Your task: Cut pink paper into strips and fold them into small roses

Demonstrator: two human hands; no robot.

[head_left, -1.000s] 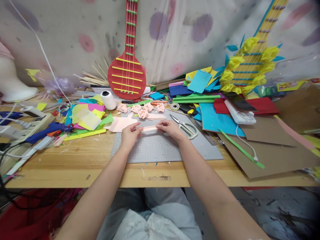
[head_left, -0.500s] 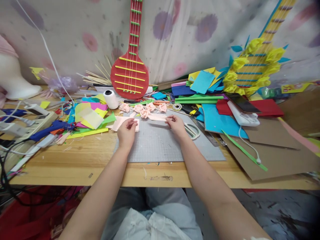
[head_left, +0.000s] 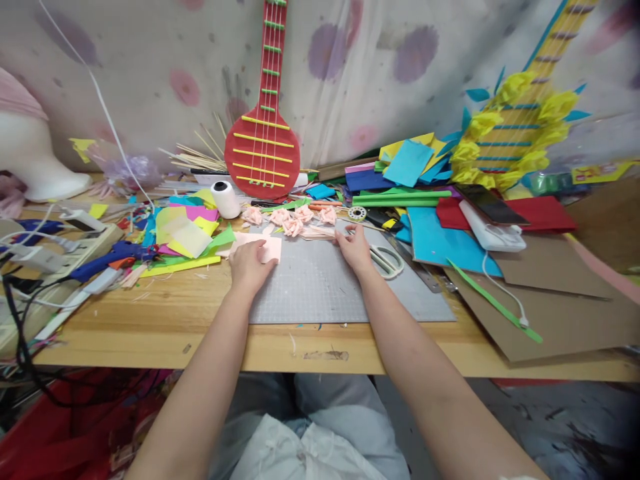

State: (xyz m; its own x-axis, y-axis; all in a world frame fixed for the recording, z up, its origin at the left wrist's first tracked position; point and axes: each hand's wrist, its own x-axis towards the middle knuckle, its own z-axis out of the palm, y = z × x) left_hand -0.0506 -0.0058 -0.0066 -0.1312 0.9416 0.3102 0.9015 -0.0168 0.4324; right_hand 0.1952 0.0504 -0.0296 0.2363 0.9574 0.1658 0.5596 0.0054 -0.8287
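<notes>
The sheet (head_left: pixel 273 249) lies sideways at the far left of the mat (head_left: pixel 310 290), partly under the left hand (head_left: pixel 249 267), thumb and fingers apart, while the right hand (head_left: pixel 355 249), grip impossible to tell, is by the strips (head_left: pixel 317 232)

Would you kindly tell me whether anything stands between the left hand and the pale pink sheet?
Nothing visible does: the left hand partly covers the pale pink sheet, though contact is unclear; the pink paper flowers lie beyond, off that path.
</notes>
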